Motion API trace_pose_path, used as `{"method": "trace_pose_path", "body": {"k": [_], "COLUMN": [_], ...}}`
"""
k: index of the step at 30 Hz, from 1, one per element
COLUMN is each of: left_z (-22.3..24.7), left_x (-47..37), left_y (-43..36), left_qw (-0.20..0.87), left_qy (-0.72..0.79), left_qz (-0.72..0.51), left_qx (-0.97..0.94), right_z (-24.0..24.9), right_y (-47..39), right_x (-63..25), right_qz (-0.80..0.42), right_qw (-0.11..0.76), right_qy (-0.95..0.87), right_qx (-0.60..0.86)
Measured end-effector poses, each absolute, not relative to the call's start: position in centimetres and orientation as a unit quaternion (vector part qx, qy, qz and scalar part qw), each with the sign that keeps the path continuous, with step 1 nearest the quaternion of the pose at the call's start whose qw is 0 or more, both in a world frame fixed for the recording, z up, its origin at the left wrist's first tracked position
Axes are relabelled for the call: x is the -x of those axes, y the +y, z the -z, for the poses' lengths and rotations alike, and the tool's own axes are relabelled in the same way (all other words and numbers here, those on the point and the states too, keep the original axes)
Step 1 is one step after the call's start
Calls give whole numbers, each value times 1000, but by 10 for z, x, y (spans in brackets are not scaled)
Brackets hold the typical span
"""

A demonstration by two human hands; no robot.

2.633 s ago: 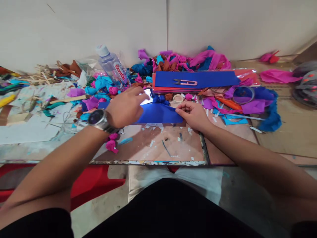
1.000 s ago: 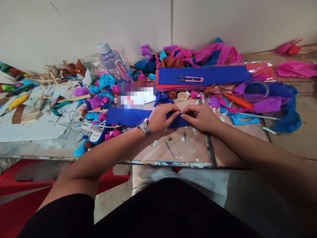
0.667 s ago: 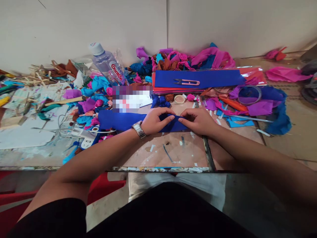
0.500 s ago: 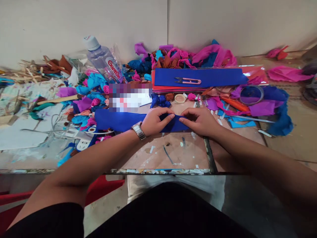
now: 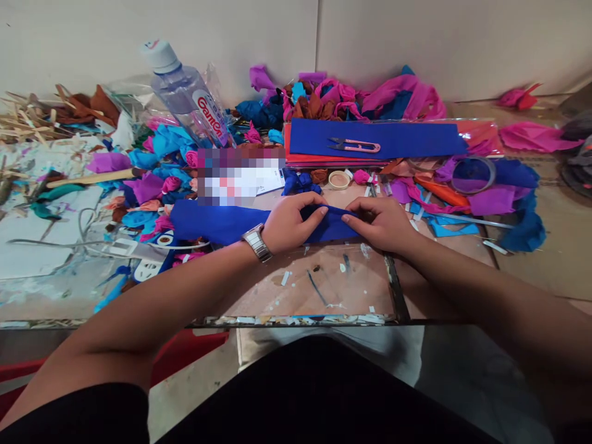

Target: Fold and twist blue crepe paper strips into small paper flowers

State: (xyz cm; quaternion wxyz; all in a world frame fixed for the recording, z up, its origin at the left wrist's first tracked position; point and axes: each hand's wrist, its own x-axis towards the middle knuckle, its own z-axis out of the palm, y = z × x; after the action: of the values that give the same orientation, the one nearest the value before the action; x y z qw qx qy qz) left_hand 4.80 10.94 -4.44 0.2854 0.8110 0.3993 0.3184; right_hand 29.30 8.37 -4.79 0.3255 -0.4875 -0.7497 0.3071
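Observation:
A long strip of blue crepe paper [image 5: 217, 222] lies across the front of the worktable. My left hand [image 5: 289, 225], with a metal watch on its wrist, pinches the strip's upper edge between thumb and fingers. Close by on the right, my right hand [image 5: 382, 223] grips the same edge near the strip's right end, its fingertips partly hidden. Between the two thumbs the edge looks raised and slightly folded. Behind the hands, pink-handled thread snips [image 5: 354, 145] rest on another flat blue strip [image 5: 411, 139], which tops a stack of red and orange sheets.
A plastic bottle [image 5: 187, 98] leans at the back left, near crumpled coloured paper [image 5: 171, 142]. A roll of tape [image 5: 472, 175] sits at right, a small ring [image 5: 339, 179] behind the hands. A power strip [image 5: 150, 265] with a cable lies left. Wooden sticks [image 5: 28, 120] are piled far left.
Both hands stay on the blue strip, with the right hand slightly farther from the left. The edge between them is lifted a little more. The camera view has shifted slightly.

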Motion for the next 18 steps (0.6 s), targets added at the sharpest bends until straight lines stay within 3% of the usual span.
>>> {"method": "trace_pose_path", "body": {"k": [6, 18], "left_z": [22, 44], "left_x": [-46, -48], "left_y": [107, 110], "left_qw": [301, 263], "left_qy": [387, 371], "left_qz": [-259, -272], "left_qx": [-832, -848], "right_z": [43, 43], "right_y": [85, 84], "right_x": [-295, -292], "right_qz": [-337, -333], "right_qw": [316, 282], "right_qy": [-748, -774], "right_qx": [477, 460]}}
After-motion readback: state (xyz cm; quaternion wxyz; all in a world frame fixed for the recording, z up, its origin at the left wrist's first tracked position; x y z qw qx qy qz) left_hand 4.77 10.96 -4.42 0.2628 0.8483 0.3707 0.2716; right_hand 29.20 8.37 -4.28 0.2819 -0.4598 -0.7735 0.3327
